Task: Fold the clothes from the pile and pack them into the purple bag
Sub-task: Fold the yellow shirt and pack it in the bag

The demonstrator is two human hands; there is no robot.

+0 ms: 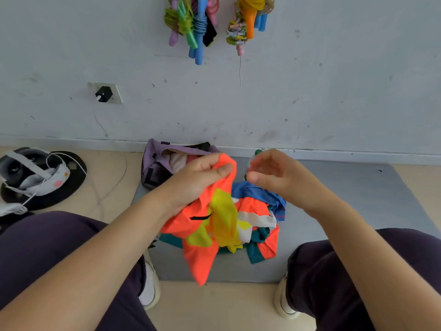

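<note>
The left hand (pixel 200 177) pinches the top edge of an orange and yellow garment (pixel 205 232) between thumb and curled fingers, lifting it so it hangs over the pile of clothes (pixel 260 223) on the grey mat (pixel 334 211). The right hand (pixel 274 173), at 3 o'clock from the left hand and apart from it, has its fingers loosely curled and holds nothing. The purple bag (pixel 160 158) lies at 11 o'clock from the pile, against the wall, open with pale cloth showing inside.

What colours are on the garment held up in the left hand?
Bright orange with yellow patches, on the garment in the left hand; head view.
</note>
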